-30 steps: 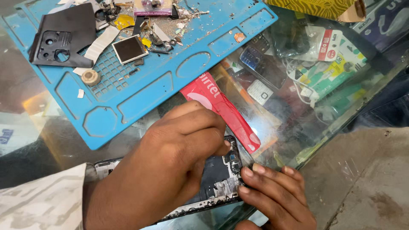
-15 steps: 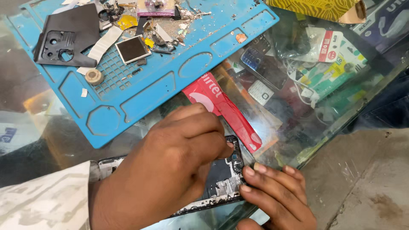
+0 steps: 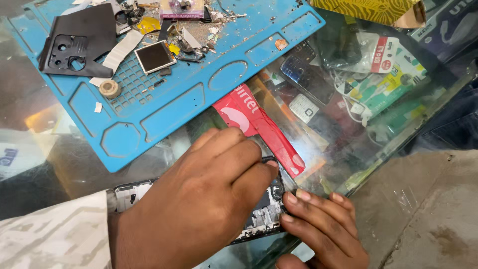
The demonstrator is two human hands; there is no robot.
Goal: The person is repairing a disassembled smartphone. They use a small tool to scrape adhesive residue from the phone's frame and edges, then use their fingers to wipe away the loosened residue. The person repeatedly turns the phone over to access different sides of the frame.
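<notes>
Pressing down from above, the left hand (image 3: 204,199) lies palm-down over an opened phone (image 3: 264,216) on the glass counter (image 3: 64,174), fingers curled together with the tips bearing on the phone's end at about four o'clock from the knuckles; it covers most of the device, so whether anything small is pinched under those fingertips cannot be told. The right hand (image 3: 323,234) comes in from five o'clock, fingers flat and held together, their tips touching the phone's short edge, which looks like a way to brace the body against sliding while the other hand works on it. Only a strip of the phone shows (dark internals and a pale frame at its right end, another bit near the patterned sleeve (image 3: 50,239) at nine o'clock).

At twelve o'clock from the hands a red plastic card (image 3: 259,129) lies slanted on the glass, one end just tucked at the edge of the blue silicone repair mat (image 3: 164,109), near enough for either hand. On the mat, farther toward eleven o'clock, sit a small square display module (image 3: 154,56), a black back-cover piece with camera cut-outs (image 3: 77,42), a small tape roll (image 3: 110,88), and a scatter of scraps. Packaged accessories (image 3: 378,84) show through the glass at two o'clock.
</notes>
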